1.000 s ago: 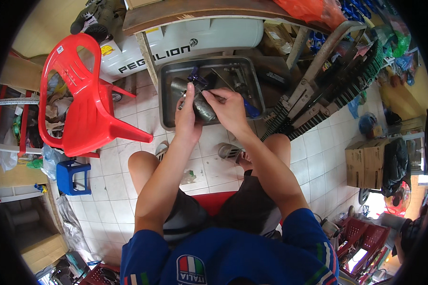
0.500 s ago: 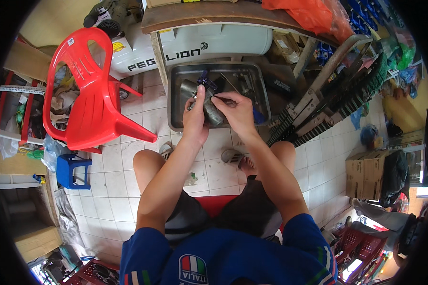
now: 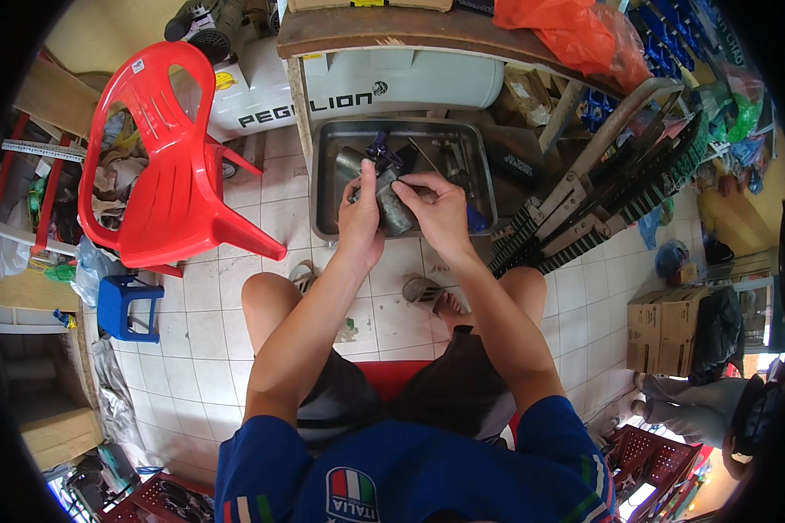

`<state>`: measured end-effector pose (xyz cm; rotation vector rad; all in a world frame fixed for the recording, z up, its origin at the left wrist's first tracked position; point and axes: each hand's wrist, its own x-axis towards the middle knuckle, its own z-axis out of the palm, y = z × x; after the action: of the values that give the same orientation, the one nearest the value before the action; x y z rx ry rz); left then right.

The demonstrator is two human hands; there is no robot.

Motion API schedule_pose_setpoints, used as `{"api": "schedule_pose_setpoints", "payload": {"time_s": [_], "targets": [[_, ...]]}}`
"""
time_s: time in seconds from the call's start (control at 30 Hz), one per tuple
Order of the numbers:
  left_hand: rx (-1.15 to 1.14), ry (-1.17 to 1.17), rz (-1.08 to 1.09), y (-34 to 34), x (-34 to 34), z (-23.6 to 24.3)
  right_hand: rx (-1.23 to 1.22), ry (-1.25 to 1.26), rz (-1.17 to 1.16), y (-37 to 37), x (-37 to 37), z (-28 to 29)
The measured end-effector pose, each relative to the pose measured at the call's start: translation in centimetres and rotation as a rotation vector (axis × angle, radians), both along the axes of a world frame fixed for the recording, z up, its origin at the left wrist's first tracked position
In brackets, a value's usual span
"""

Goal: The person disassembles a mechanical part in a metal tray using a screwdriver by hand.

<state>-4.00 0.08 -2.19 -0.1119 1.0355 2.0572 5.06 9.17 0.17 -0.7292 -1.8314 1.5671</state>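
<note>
A grey, mottled metal cylinder (image 3: 395,214) is held up over a dark rectangular tray (image 3: 323,228). My left hand (image 3: 359,213) is closed around the cylinder's left side, its thumb pointing up. With fingers bent together, my right hand (image 3: 438,212) grips the cylinder's upper right side; anything small between the fingertips is hidden. Just beyond my hands, a dark blue-purple part (image 3: 378,148) shows above the tray; I cannot tell whether it is joined to the cylinder. Another grey cylinder (image 3: 348,162) lies in the tray, left of that part.
Long metal tools (image 3: 576,187) lean right of the tray. A red plastic chair (image 3: 161,187) and a blue stool (image 3: 129,309) stand at left. Behind the tray are a wooden bench (image 3: 392,33) and a white tank (image 3: 445,83). Cardboard boxes (image 3: 663,331) sit at right; another person's legs (image 3: 685,401) show below them.
The cylinder has turned slightly in my hands, and my right fingers have shifted a little on it. The whole view has moved slightly.
</note>
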Motion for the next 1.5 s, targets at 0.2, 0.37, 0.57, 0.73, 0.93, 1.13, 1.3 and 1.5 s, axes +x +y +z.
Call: {"api": "schedule_pose_setpoints", "payload": {"time_s": [0.2, 0.37, 0.57, 0.73, 0.93, 1.13, 1.3, 1.5], "targets": [[0.002, 0.014, 0.015, -0.1, 0.1, 0.3, -0.135, 0.059, 0.035, 0.0, 0.0, 0.2], [-0.003, 0.041, 0.008, 0.0, 0.3, 0.7, -0.172, -0.019, -0.014, 0.0, 0.1, 0.1], [-0.011, 0.042, 0.014, -0.1, 0.3, 0.5, 0.038, -0.062, -0.005, -0.3, 0.3, 0.7], [-0.001, 0.043, 0.001, -0.1, 0.1, 0.4, -0.108, 0.003, 0.016, -0.3, 0.0, 0.2], [0.027, 0.043, 0.008, -0.2, 0.3, 1.0, -0.234, 0.026, 0.0, -0.6, 0.0, 1.0], [-0.008, 0.039, 0.019, -0.3, 0.2, 0.6, 0.0, -0.076, 0.004, -0.3, 0.1, 0.1], [-0.006, 0.042, 0.012, 0.0, 0.1, 0.1, -0.037, -0.001, 0.009, -0.3, 0.1, 0.1], [-0.015, 0.057, 0.027, -0.1, 0.2, 0.2, -0.091, -0.025, 0.011, -0.2, 0.3, 0.7]]}}
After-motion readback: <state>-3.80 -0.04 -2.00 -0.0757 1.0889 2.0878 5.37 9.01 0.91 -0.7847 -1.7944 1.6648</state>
